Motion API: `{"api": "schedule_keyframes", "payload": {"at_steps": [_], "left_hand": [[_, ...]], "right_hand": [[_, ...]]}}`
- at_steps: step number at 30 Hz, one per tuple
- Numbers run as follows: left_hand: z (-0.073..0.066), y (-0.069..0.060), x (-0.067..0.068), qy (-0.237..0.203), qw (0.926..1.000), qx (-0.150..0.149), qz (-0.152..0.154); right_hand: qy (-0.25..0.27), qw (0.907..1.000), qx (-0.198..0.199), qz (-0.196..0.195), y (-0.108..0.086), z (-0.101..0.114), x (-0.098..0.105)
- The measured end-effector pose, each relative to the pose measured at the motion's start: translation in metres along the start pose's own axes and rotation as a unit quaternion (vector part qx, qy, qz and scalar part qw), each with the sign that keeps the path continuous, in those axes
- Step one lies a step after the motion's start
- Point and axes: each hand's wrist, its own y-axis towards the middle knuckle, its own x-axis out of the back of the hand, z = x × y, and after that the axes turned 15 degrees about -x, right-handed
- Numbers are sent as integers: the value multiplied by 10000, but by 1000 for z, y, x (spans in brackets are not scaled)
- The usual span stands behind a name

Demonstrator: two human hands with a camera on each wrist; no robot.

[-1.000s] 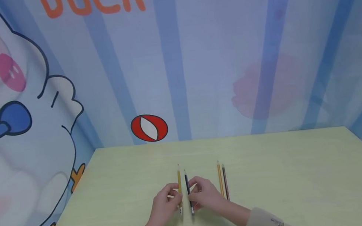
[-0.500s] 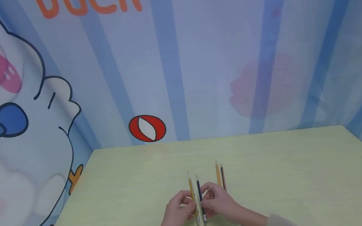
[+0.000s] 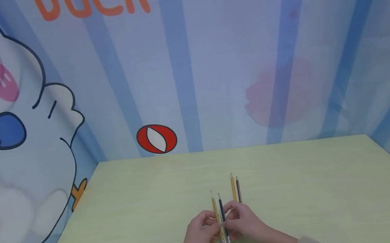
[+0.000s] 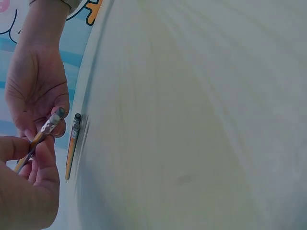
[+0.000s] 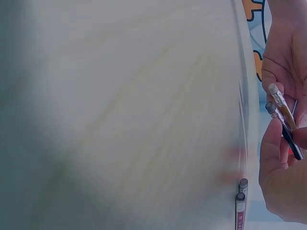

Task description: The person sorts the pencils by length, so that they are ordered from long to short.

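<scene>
My left hand (image 3: pixel 200 233) pinches a yellow pencil (image 3: pixel 215 207), tip pointing away and eraser end toward me. Close on its right, a dark pencil (image 3: pixel 221 204) is pinched by my right hand (image 3: pixel 246 222). A narrow gap parts the two pencils at their tips in the head view. Seen from the right wrist, the yellow pencil's white eraser (image 5: pixel 274 89) sits beside the dark pencil's grey eraser (image 5: pixel 270 107). In the left wrist view the two pencils overlap between the fingertips of both hands.
An orange-yellow pencil (image 3: pixel 233 185) and a dark red pencil (image 3: pixel 238 188) lie side by side on the pale table (image 3: pixel 134 192), just beyond my right hand. A printed curtain (image 3: pixel 216 55) stands behind the table's far edge.
Both hands have moved right and nearer to me with their pencils, and the gap between the two held pencils has narrowed. The other two pencils lie still.
</scene>
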Motion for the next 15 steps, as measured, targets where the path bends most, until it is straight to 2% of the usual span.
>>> {"api": "schedule_keyframes", "payload": {"at_steps": [15], "left_hand": [[-5, 4, -15, -252, 9996, -45, 125]], "right_hand": [[-101, 9999, -86, 97, -18, -10, 20]]}}
